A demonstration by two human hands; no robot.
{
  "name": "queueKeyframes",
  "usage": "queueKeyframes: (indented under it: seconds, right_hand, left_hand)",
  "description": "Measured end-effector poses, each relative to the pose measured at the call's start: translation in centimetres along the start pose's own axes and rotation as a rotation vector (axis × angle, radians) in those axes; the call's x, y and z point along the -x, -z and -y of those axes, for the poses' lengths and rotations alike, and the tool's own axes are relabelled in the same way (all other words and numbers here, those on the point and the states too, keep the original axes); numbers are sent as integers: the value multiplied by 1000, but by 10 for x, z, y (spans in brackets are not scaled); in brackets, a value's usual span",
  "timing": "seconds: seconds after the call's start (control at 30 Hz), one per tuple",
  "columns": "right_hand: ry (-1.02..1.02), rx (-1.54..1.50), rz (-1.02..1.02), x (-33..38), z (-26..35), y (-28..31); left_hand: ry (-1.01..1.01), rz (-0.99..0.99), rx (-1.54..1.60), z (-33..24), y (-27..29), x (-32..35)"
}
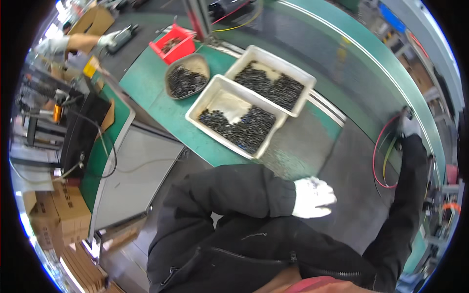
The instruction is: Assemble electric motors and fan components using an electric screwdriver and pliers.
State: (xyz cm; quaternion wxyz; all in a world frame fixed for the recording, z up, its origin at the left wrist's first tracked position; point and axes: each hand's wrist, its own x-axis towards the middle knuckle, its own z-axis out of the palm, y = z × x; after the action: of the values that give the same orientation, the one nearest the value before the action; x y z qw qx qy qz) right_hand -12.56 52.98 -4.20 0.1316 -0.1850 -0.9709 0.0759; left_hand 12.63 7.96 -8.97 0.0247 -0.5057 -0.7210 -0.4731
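My left hand, in a white glove, is stretched out in front of my body, its fingers partly spread with nothing seen in them. It is near the worn front end of the green table. Far to the right, my right hand, also gloved, reaches the conveyor's edge. Its fingers are closed around a small dark thing, too small to name, beside a looped red and yellow cable. On the table two white trays overlap, both holding many small black parts.
A grey bowl of dark parts and a red bin stand behind the trays. The dark conveyor belt runs along the right. At far left, another person's gloved hand touches a dark grey device. Cardboard boxes stand at lower left.
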Motion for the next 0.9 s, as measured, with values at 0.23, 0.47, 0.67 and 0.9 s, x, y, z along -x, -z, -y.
queueKeyframes:
  seconds: [0.23, 0.47, 0.67, 0.9]
  right_hand:
    - [727, -859, 660, 91, 337, 14]
    - [593, -1256, 976, 98, 576, -58]
    - [223, -1490, 1115, 102, 681, -133]
    - [773, -1232, 1130, 62, 725, -210]
  left_hand:
    - [30, 217, 48, 22, 5, -9]
    - [82, 230, 191, 23, 4, -14]
    - [152, 132, 187, 21, -9, -3]
    - [90, 104, 484, 33, -9, -4]
